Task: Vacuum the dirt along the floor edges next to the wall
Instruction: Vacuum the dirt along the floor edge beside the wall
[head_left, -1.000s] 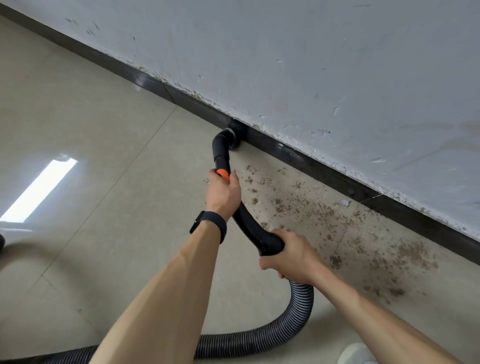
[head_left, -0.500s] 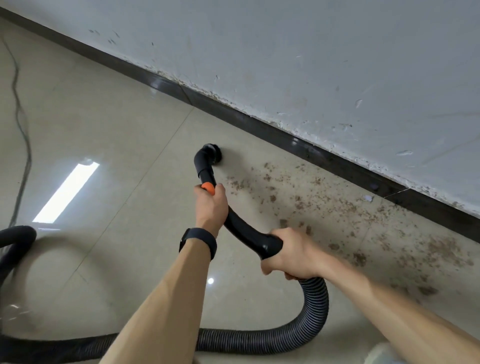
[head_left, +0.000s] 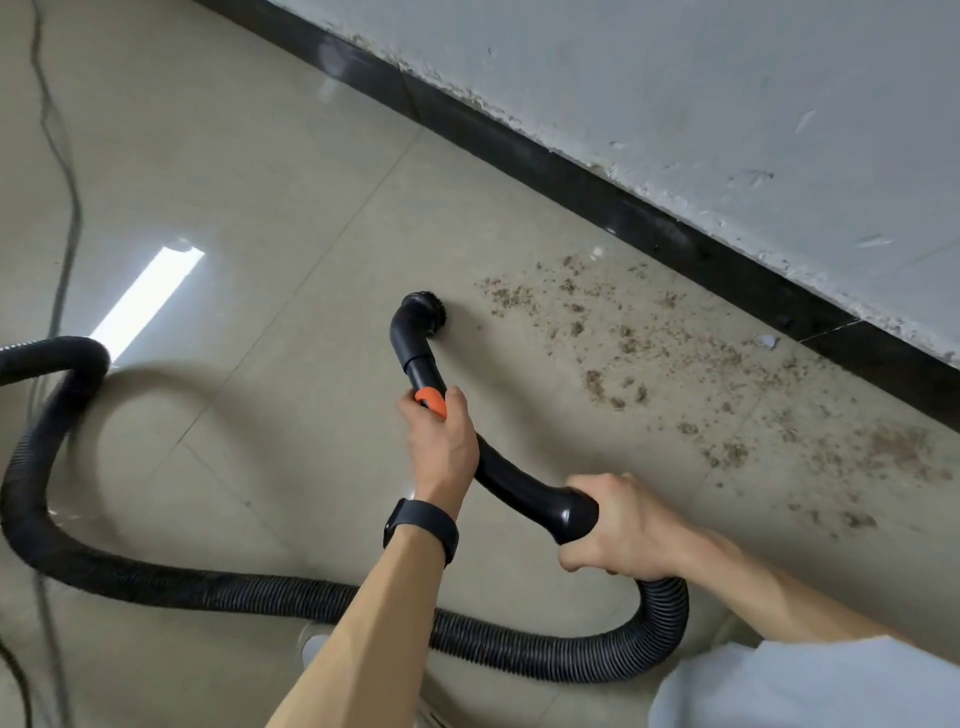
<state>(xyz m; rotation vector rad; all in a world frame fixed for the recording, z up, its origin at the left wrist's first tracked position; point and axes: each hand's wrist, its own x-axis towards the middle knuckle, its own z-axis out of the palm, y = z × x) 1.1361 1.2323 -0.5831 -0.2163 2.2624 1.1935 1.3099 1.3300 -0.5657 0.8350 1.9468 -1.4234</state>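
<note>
A black vacuum wand (head_left: 519, 486) with a curved round brush nozzle (head_left: 422, 317) rests on the beige tile floor, a short way out from the black skirting (head_left: 571, 179). My left hand (head_left: 441, 441) grips the wand at its orange collar (head_left: 432, 401). My right hand (head_left: 628, 525) grips the wand's rear end, where the ribbed hose (head_left: 519, 649) joins. Brown dirt (head_left: 675, 364) is scattered over the floor to the right of the nozzle, up to the skirting.
The ribbed hose loops across the floor at the bottom and curls up to the left edge (head_left: 47, 364). A thin cable (head_left: 62, 208) runs along the far left. The white scuffed wall (head_left: 727, 104) fills the upper right. A shoe tip (head_left: 314, 647) shows under my left arm.
The nozzle has pulled back from the skirting onto open floor, left of the dirt patch. Both hands kept their grip and more of the hose loop has come into view.
</note>
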